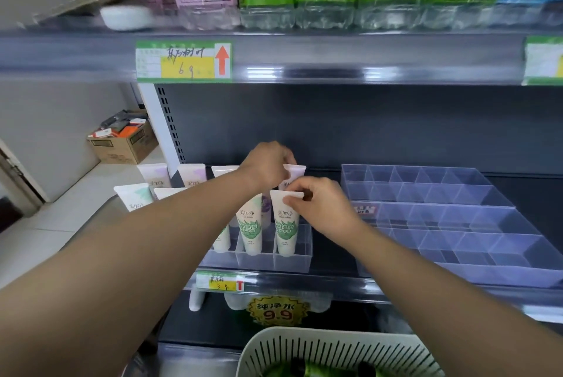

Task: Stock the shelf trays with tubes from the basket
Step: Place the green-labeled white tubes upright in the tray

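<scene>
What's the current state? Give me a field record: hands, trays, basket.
left hand: grips the top of the back-row tube
right hand: pinches the top edge of the green tube, front right compartment
left tray: partly filled, tubes upright
right tray: clear, no tubes visible in it
basket: white, slotted, bottom edge of view; green contents, unclear

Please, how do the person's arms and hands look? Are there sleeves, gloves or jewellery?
Both arms are bare: no sleeve shows on the left forearm or the right forearm up to the picture's edge. The left hand and the right hand wear no gloves. No watch, bracelet or ring is visible, though parts of both hands are hidden.
</scene>
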